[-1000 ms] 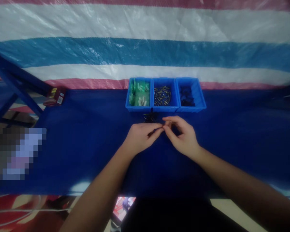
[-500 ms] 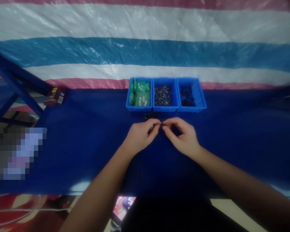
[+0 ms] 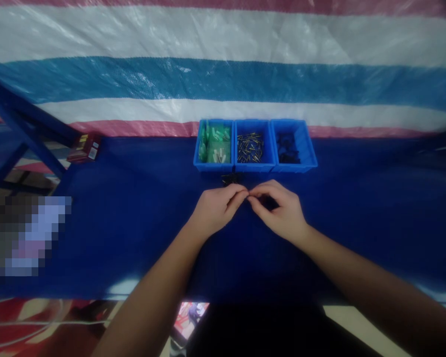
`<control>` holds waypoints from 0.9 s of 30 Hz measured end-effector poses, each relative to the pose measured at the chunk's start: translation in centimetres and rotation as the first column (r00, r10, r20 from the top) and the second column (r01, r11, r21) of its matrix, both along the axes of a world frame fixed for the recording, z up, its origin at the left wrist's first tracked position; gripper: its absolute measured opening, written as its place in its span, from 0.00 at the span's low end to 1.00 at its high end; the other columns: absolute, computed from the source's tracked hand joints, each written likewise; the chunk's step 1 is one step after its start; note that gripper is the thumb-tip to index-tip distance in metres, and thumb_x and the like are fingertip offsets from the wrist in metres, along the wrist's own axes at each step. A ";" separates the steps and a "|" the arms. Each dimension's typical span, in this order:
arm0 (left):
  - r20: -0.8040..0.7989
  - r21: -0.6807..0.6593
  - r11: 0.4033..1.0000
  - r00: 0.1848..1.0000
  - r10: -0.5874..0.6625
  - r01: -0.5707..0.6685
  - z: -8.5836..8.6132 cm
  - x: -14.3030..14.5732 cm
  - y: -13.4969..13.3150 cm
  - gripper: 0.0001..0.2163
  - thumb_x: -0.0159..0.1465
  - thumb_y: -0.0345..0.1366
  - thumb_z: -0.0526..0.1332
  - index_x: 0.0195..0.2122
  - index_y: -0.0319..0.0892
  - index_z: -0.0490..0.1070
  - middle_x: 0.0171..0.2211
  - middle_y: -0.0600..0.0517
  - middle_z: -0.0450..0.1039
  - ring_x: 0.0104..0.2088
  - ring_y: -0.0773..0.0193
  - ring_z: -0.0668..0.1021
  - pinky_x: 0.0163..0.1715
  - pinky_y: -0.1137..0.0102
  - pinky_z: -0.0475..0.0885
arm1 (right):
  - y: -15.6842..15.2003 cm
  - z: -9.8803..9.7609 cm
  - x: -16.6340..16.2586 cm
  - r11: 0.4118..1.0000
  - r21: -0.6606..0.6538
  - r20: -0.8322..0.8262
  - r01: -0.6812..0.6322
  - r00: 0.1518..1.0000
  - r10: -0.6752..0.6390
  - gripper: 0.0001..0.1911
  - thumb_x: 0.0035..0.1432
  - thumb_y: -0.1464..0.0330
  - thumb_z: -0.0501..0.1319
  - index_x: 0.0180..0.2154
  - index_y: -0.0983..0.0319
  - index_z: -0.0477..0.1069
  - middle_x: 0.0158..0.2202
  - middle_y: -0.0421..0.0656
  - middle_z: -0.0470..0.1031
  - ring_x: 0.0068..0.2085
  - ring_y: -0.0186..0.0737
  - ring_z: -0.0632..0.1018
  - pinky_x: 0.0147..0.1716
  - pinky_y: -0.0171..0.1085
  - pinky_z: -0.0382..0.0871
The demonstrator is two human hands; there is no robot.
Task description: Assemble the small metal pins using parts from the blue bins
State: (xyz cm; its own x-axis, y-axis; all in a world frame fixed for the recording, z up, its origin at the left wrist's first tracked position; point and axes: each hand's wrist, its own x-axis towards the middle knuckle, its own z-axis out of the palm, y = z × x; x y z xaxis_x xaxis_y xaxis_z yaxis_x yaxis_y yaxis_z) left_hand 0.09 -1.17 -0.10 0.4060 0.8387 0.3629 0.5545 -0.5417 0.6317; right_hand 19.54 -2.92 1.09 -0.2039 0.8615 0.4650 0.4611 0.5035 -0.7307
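My left hand (image 3: 221, 206) and my right hand (image 3: 278, 208) meet fingertip to fingertip over the blue table (image 3: 141, 208). Both are closed in a pinch. Whatever sits between the fingertips is dark, tiny and mostly covered, so its kind cannot be made out. Just beyond my left fingers lies a small pile of dark parts with brassy glints (image 3: 230, 178), partly hidden by that hand.
Three joined blue bins stand behind my hands: the left bin (image 3: 213, 167) holds green bags and whitish pieces, the middle bin (image 3: 255, 167) thin brass-and-black pins, the right bin (image 3: 306, 148) black parts. A dark red box (image 3: 84, 147) sits at far left. A lit phone (image 3: 191, 317) lies below the table edge.
My fingertips have drawn slightly closer together, and the dark bit between them shows less. The bins and the pile stay put.
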 end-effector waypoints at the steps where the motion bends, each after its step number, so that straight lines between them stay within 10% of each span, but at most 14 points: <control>1: 0.014 -0.003 1.000 1.000 0.007 -0.007 0.0 0.0 0.0 0.09 0.71 0.40 0.59 0.46 0.43 0.75 0.30 0.55 0.80 0.28 0.69 0.80 0.30 0.75 0.70 | 0.0 0.0 0.0 1.000 -0.003 0.001 0.008 1.000 -0.008 0.04 0.61 0.73 0.65 0.38 0.59 0.77 0.34 0.43 0.78 0.34 0.38 0.78 0.33 0.39 0.75; 27: 0.043 -0.030 1.000 0.999 -0.001 0.002 0.3 -0.1 -0.1 0.07 0.71 0.38 0.59 0.42 0.43 0.75 0.27 0.56 0.76 0.26 0.70 0.77 0.28 0.75 0.67 | 0.0 -0.1 0.0 0.999 -0.009 0.006 0.043 0.999 -0.043 0.05 0.63 0.71 0.64 0.41 0.58 0.77 0.33 0.41 0.78 0.33 0.38 0.79 0.32 0.38 0.75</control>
State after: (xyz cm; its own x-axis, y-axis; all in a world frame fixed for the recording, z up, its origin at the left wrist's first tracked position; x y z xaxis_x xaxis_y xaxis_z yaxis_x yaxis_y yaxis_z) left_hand 0.01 -1.30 0.21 0.3922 0.8488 0.3545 0.5257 -0.5231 0.6708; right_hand 19.57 -2.92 0.96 -0.1694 0.8735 0.4564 0.4862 0.4769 -0.7322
